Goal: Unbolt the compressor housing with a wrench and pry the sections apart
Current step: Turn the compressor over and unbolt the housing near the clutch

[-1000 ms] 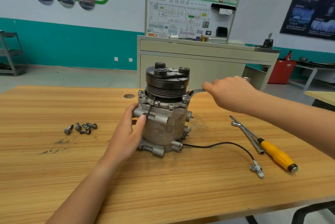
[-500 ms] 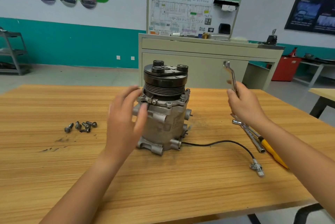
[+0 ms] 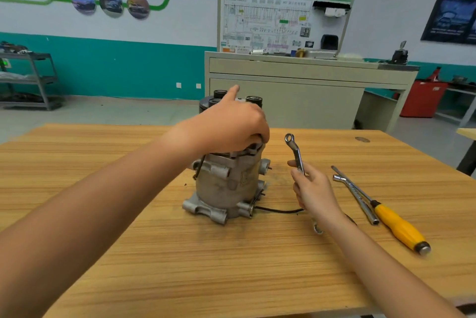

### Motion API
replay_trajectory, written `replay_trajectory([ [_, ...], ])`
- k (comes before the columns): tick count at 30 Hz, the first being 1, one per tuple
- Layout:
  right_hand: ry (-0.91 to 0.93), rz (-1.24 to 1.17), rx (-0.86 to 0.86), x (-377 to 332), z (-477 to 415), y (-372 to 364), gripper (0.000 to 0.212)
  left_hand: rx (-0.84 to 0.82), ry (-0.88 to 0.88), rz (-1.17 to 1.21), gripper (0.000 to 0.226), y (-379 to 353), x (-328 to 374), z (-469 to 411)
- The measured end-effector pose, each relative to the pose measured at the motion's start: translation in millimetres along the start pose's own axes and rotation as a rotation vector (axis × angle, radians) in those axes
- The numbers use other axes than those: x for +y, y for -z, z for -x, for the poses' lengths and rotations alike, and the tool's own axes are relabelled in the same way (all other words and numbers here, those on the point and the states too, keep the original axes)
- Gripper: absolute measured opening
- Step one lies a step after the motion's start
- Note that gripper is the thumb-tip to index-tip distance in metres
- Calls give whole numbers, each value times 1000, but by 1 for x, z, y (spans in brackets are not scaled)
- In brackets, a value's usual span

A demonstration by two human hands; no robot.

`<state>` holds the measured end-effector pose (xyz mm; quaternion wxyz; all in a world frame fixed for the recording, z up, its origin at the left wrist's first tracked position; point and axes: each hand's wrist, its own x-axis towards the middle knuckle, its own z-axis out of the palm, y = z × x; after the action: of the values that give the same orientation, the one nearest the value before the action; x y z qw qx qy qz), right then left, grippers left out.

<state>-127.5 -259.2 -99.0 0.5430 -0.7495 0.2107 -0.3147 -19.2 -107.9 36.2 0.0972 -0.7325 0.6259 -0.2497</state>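
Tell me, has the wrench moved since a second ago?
Yes. The wrench has come off the compressor, where it sat on an upper bolt; the right hand now holds it upright, to the compressor's right, above the table.

Wooden table (image 3: 231,266), compressor (image 3: 226,183), yellow screwdriver (image 3: 398,225), socket wrench (image 3: 360,196)

The compressor (image 3: 226,183) is showing dull grey (black on top), the table (image 3: 231,266) streaky light-brown grain, the screwdriver handle (image 3: 396,225) bright yellow.
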Motion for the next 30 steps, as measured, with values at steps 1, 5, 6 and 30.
replay_trajectory([
  [1,2,-1,16,4,1,0,20,78,9,81,27,8,-5,-1],
  [5,28,0,63,17,10,-3,19,525,107,440,23,50,-28,14],
  [6,53,14,71,19,12,-4,18,603,144,473,22,54,-33,26],
  [30,89,11,139,31,18,-5,14,668,1096,884,75,-112,-1,139],
])
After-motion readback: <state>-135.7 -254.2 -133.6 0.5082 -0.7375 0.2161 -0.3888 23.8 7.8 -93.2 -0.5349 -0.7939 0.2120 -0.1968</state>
